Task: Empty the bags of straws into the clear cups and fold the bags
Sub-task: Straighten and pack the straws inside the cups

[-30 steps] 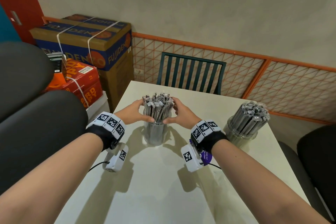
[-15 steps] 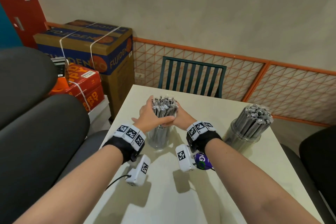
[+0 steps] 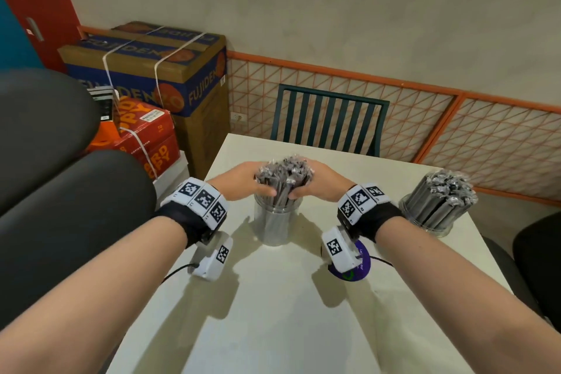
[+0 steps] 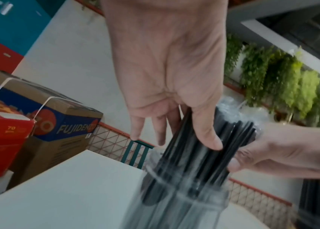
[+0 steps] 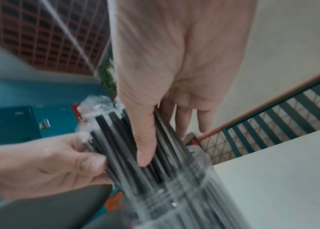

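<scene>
Both hands cup the straws (image 3: 282, 179) standing in the middle cup (image 3: 274, 226) on the table (image 3: 273, 313): left hand (image 3: 243, 181) and right hand (image 3: 323, 182) wrap the bundle from either side, apparently squeezing it together so it settles. A second full cup (image 3: 432, 217) stands well off right.

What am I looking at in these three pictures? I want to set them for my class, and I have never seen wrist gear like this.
No machine here: a person works with bare hands, wearing cameras. The wide picture comes from a head camera; the other two come from cameras strapped to each wrist, looking along the palm.

On the white table stand two clear cups. The middle cup holds a bundle of black wrapped straws. The left hand and right hand grip that bundle from either side, above the rim. The second cup, full of straws, stands apart on the right. A purple sticker lies under the right wrist. No bags are visible.
</scene>
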